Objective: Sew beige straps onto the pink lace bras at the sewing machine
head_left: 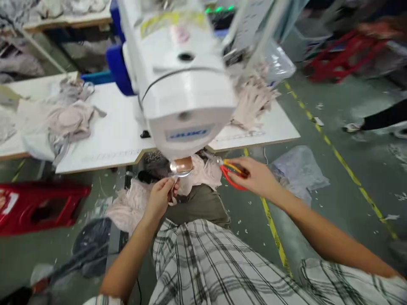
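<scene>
In the head view, the pale pink fabric [203, 171] lies under the sewing machine [190, 95], between the two hands; the left hand [159, 199], the nearer to the machine's tip, has its grip pinched on an edge of it. The right hand [259, 176] has its grip closed round the scissors [230, 175], their long axis slanting from the palm up and leftward, tips beside the fabric.

Bright, even light with soft shadows whitens the tabletop [104, 131]. Motion blur smears the outer areas, perhaps with some lens stretch too.
</scene>
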A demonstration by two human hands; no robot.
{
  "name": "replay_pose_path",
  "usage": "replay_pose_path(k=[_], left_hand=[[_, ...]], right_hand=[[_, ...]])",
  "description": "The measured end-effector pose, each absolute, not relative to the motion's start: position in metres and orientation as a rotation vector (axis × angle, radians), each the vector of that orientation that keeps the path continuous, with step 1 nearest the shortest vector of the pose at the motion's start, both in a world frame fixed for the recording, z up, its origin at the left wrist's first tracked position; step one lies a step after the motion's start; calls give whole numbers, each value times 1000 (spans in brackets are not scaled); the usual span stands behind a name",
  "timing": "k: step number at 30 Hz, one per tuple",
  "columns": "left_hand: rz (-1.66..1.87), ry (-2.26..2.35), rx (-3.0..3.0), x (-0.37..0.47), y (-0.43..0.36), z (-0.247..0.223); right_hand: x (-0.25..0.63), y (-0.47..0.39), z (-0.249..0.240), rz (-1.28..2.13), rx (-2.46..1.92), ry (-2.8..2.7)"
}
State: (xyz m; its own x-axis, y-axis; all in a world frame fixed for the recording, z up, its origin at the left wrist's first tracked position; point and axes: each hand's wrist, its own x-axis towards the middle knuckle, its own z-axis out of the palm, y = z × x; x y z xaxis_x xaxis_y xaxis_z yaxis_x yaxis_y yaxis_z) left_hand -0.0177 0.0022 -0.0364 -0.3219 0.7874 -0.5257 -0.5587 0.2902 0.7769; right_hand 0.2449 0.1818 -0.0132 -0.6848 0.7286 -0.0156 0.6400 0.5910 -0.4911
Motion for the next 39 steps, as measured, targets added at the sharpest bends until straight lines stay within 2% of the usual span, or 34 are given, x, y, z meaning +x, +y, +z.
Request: replay_pose_path(k=[3, 7, 17, 23, 29, 39], left_hand=[[1384, 1285, 202, -18, -1, -39], [1360, 1249, 243, -14, -3, -35], [1290, 1337, 360, -16, -9, -33], [1288, 1256, 289, -27, -13, -38], [1344, 1235, 229, -29, -16, -43], [1364, 1518, 453, -23, -16, -31]], right_hand=[[245, 126, -4, 915, -905, -2727], [224, 93, -1, 886, -851, -2726], [199, 104, -16, 1005, -754, -2774], [210, 102, -15, 1160, -907, -2658], [204, 95, -19, 1241, -881, -2627], [173, 96, -21, 1295, -908, -2619]])
